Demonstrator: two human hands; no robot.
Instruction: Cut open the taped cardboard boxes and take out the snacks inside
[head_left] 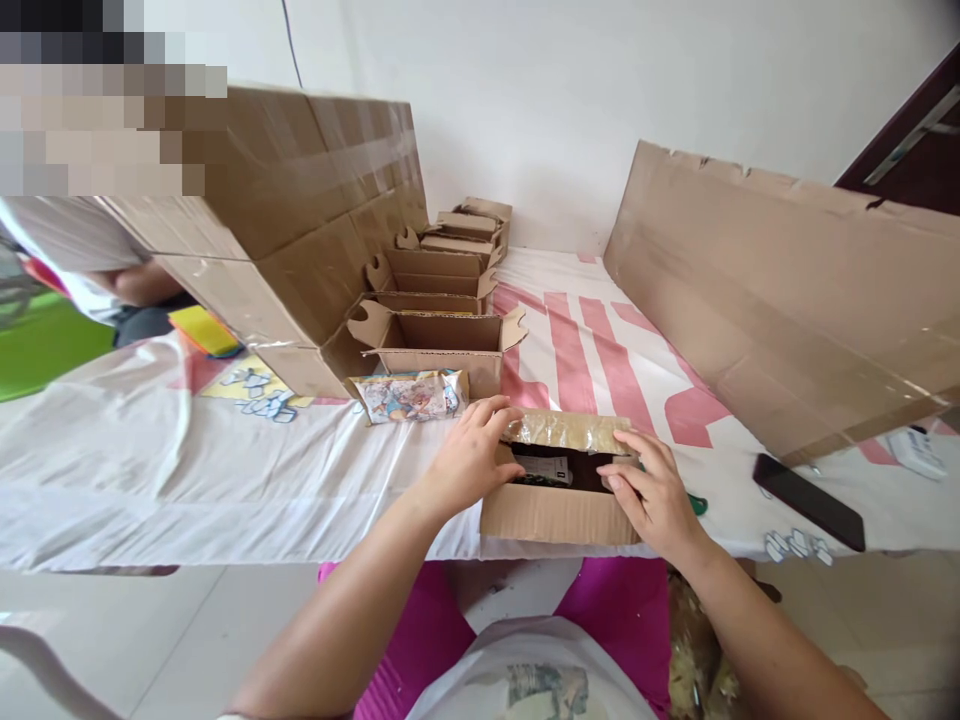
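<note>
A small cardboard box [559,515] lies at the table's near edge in front of me, its top partly open with clear tape over the far flap. Inside, a dark item with a white printed label [546,468] shows; the rest is in shadow. My left hand [476,455] grips the box's left end, thumb at the opening and fingers over the far flap. At the right end, my right hand [651,490] holds the box by its edge with bent fingers. Just beyond my left hand, a colourful printed packet [411,397] leans near an open cardboard box [442,360].
Several open boxes [435,268] stand in a row beside a tall cardboard partition [322,190]. Another cardboard panel [780,300] stands right. A phone [808,502] and small white pieces [799,545] lie near the right front. A person's arm [142,283] is behind the left partition.
</note>
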